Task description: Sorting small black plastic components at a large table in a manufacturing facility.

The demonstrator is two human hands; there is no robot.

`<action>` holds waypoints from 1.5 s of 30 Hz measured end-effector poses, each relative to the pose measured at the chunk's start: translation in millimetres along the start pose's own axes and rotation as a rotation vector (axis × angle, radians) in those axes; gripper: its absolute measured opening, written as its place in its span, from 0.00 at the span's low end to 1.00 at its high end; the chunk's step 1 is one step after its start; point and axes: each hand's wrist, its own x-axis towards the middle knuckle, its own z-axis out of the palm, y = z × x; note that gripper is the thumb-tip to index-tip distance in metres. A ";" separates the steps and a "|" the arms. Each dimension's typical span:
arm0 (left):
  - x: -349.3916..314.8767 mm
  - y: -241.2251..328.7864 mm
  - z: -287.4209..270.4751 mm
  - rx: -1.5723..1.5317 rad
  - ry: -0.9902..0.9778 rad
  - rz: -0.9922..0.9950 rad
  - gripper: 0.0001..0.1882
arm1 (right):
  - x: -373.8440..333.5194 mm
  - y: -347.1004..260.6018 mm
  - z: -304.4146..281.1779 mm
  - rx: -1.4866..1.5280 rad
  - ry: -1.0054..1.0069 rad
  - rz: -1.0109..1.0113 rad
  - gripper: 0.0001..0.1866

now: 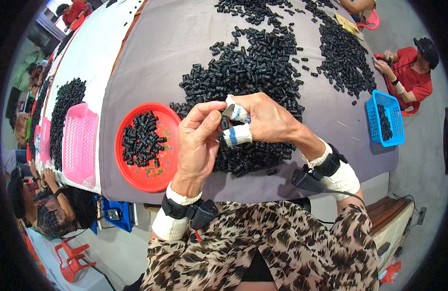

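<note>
My left hand (196, 140) pinches a small black cylindrical piece (225, 123) between thumb and fingers, in front of my chest. Close against it, my right hand (270, 116) grips a small grey metal blade (228, 110), which meets the top of the piece. White wraps with blue marks cover fingers of the right hand. Part of the piece and the blade's lower end are hidden by my fingers. Beneath both hands spreads a large heap of similar black pieces (253, 63). A red round tray (173, 169) with more black pieces lies left of my left hand.
The grey-covered table (151, 63) carries another black heap (342, 58) at right, beside a blue basket (397, 123). A pink basket (81, 145) stands on the white table at left. A person in red (413, 72) sits at right; others work at left.
</note>
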 end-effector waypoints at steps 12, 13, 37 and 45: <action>3.6 -0.2 3.8 0.013 -0.001 0.032 0.09 | 1.1 -2.7 -2.8 -0.075 -0.013 -0.033 0.19; 3.1 -0.3 3.3 0.010 0.003 0.021 0.09 | 0.3 -2.2 -2.8 -0.076 -0.012 -0.032 0.19; -26.6 34.4 -128.4 0.651 0.528 0.184 0.14 | 5.8 5.8 23.3 0.033 -0.131 0.153 0.13; -24.1 31.0 -101.3 0.684 0.397 0.154 0.11 | 0.4 0.4 28.5 -0.034 -0.091 0.261 0.10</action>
